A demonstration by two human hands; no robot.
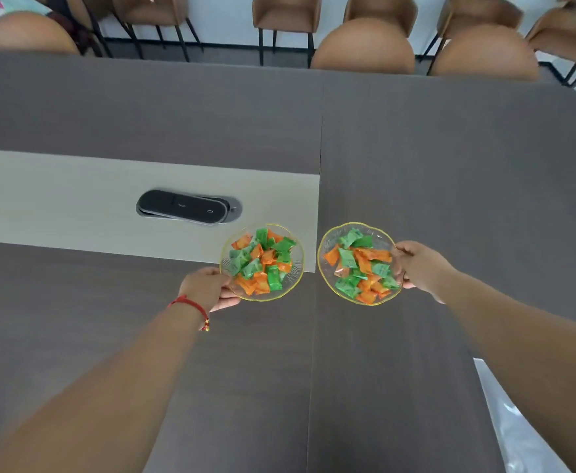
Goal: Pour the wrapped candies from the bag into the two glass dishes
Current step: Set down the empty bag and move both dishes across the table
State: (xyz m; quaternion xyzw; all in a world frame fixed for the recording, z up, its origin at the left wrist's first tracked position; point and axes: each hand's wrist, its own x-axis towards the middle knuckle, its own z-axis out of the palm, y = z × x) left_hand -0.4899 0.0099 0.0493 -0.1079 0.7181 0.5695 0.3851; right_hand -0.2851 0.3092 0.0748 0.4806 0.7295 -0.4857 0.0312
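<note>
Brown chairs (286, 11) are standing along the far side of a long grey bench (450, 165), which is carrying a pale inlay strip (57, 199) with a dark socket cover (184, 209) set into it.

Two dishes are sitting side by side near the middle of the bench, close but apart: the left dish (296, 268) at the strip's right end, the right dish (324, 268) just past it on the grey top. Both are holding heaps of green and orange candies (262, 261), so the pouring is looking finished.

Each hand is gripping a dish by its outer rim: the left hand (204, 285), with a red cord (187, 303) at the wrist, is closing its grip on the left dish, and the right hand (419, 268) is pinching the right one.

At the bench's near right edge, something clear and crinkled is showing, possibly the bag (518, 431).

Judging from this, the step is setting the dishes in place. To do it well, the person should be keeping both level, sliding rather than lifting, and avoiding knocking the glass rims together.

No writing on the wrappers is readable; the cover's marks are too small to make out.
</note>
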